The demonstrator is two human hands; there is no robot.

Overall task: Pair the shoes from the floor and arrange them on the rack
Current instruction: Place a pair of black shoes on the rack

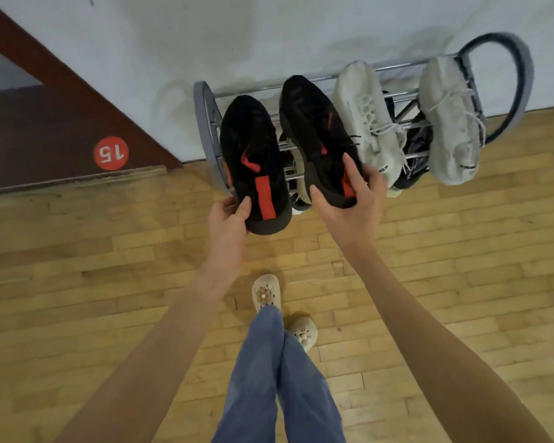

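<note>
Black shoes with red heel tabs are held one per hand at the rack's [205, 129] left half, toes toward the wall, long axes running away from the person. The left shoe [253, 161] is gripped at its heel by the left hand [227, 222]; the right shoe [317, 135] is pinched at its collar by the right hand [352, 199]. Whether both soles rest on the rails cannot be told. A pale grey pair [365, 123] is seated on the right half; darker shoes are glimpsed on a lower tier.
</note>
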